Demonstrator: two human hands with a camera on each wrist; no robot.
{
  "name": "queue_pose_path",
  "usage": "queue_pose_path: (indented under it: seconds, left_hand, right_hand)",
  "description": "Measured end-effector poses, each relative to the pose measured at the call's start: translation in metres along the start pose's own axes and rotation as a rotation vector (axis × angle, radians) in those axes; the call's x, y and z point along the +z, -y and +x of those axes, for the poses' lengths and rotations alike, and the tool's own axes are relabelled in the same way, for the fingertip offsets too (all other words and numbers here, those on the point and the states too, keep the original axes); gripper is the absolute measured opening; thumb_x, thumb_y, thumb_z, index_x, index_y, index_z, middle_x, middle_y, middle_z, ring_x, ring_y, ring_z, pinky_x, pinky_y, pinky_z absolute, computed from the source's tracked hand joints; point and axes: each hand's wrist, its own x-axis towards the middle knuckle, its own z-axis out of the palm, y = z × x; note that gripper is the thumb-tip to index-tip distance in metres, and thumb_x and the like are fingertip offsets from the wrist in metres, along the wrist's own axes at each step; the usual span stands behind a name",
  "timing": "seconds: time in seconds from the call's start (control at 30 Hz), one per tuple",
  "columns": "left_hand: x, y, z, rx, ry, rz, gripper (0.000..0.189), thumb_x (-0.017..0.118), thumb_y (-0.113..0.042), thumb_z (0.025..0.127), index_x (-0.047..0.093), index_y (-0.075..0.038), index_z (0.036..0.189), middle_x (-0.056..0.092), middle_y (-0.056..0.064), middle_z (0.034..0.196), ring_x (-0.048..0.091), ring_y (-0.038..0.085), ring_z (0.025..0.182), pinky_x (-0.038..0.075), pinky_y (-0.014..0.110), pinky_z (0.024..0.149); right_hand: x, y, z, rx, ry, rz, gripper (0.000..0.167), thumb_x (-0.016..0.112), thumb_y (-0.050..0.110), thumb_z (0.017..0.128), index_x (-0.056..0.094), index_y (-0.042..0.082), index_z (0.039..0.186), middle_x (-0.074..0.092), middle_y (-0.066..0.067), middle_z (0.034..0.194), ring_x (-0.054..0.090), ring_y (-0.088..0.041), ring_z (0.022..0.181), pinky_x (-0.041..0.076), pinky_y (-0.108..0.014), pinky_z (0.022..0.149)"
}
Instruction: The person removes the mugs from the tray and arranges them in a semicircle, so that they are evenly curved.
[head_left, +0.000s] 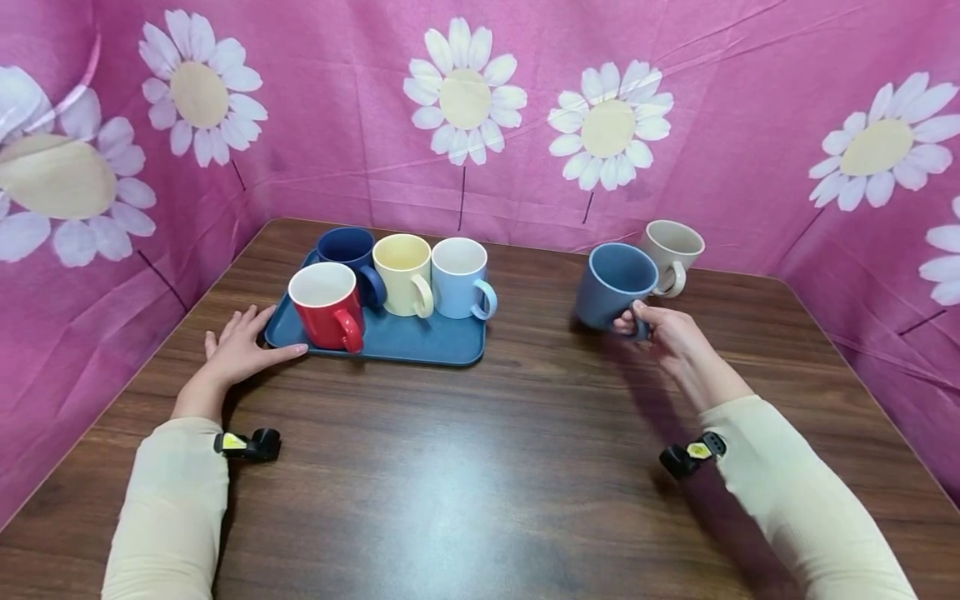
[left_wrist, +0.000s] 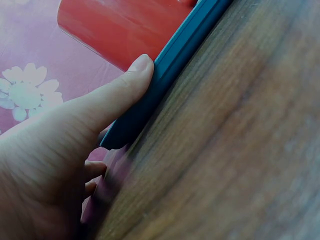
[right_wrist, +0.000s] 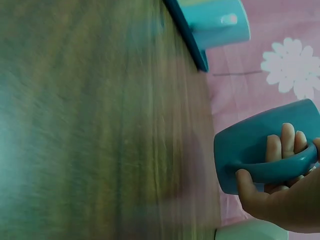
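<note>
By its handle, my right hand [head_left: 675, 337] grips a grey-blue mug [head_left: 611, 287], fingers passing through the loop. The mug is upright, with a shadow below it. At the left, my left hand [head_left: 243, 350] lies spread against the near left corner of a blue tray [head_left: 412, 340], its thumb [left_wrist: 130, 82] touching the rim. On the tray stand a red mug [head_left: 322, 308], a dark blue mug [head_left: 347, 246], a cream-yellow mug [head_left: 401, 279] and a light blue mug [head_left: 456, 283]. Their handles point right or toward me.
Behind the grey-blue mug, a beige mug [head_left: 678, 242] stands near the far edge of the brown wooden table [head_left: 450, 467]. Pink flowered cloth [head_left: 330, 125] hangs along the back and sides. Each sleeve carries a small black wrist camera [head_left: 262, 444].
</note>
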Motion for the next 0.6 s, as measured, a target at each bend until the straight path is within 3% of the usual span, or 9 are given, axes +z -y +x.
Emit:
queue_pose_path:
  seconds: [0.6]
  left_hand:
    - [0.001,0.003,0.001,0.008,-0.018,0.004,0.094,0.057,-0.058,0.07,0.017,-0.007,0.138,0.009,0.032,0.135,-0.004,0.044,0.123,-0.012,0.066,0.083]
  right_hand:
    - [0.002,0.025,0.053,0.107,-0.166,0.071,0.038,0.041,0.019,0.092,0.058,0.001,0.063,0.06,-0.008,0.058,0.059,-0.015,0.056,0.042,-0.027,0.062]
